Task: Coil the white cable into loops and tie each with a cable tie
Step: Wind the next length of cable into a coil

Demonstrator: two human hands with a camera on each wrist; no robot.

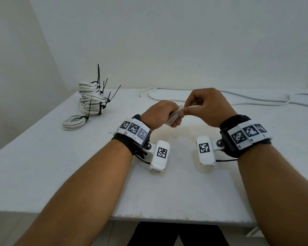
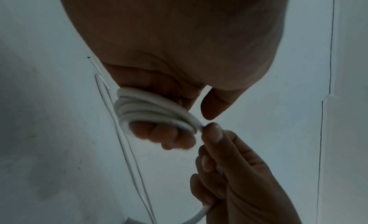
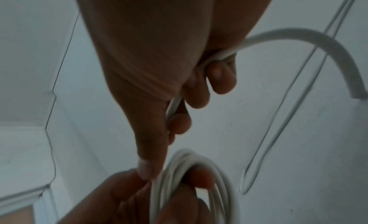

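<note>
Above the middle of the white table, my left hand has several turns of white cable wound round its curled fingers. My right hand is right beside it, fingers curled round the free run of the same cable, its thumb tip touching the coil. Past my right hand, the loose cable trails along the back of the table to the right. No loose cable tie shows in either hand.
A stack of finished white coils bound with black cable ties stands at the table's back left, with one more tied coil lying in front of it. White walls close the back and left.
</note>
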